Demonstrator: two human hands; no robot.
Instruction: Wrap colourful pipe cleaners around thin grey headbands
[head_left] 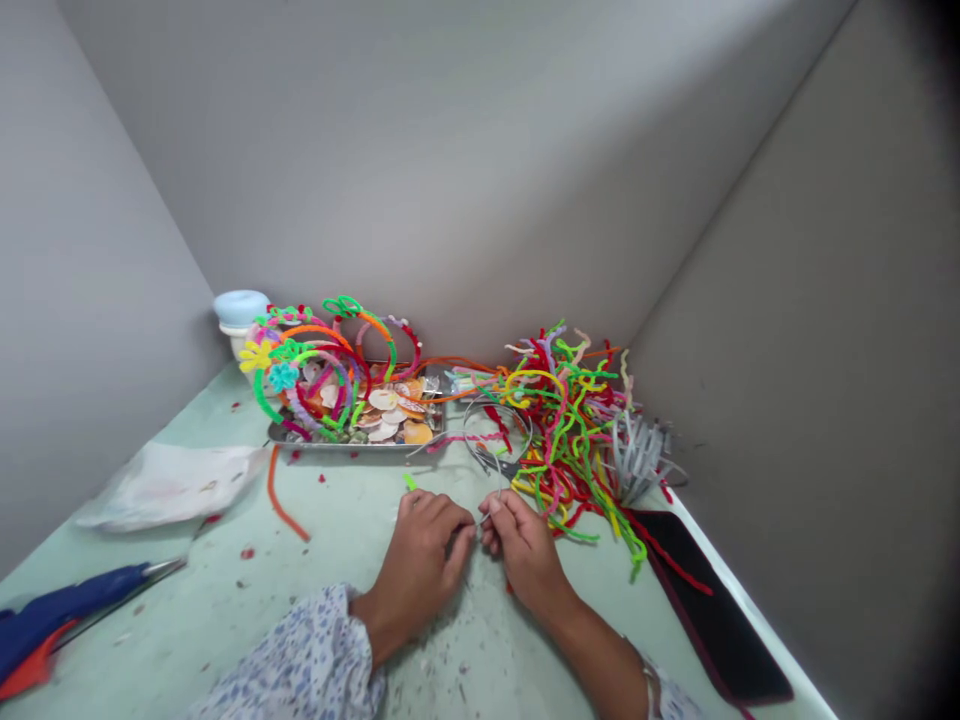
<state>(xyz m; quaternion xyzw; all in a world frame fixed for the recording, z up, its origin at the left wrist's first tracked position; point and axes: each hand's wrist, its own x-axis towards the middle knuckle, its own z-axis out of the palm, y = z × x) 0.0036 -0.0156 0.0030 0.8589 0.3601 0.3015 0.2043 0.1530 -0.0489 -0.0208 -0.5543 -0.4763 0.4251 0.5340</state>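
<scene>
Both hands work close together on the near side of the metal tray (360, 449), a little to its right. The right hand (529, 550) has thumb and fingers pinched on a thin grey wire (499, 475), which sticks up from the fingertips toward the tray's right side. The left hand (427, 545) is just beside it, fingers curled and thumb drawn in; whether they grip the wire's end I cannot tell.

The tray holds shells (384, 400), with fuzzy, flower-trimmed hoops (283, 376) over its left part. Behind its left end is a jar with a pale blue lid (241, 308). Right of the tray lies a tangle of coloured pipe cleaners (574, 420), then a bundle of grey hoops (634, 460). Nearer than the tray, on the tabletop (247, 620), are an orange pipe cleaner (281, 503), and, to its left, a plastic bag (180, 485) and a blue-handled tool (97, 595).
</scene>
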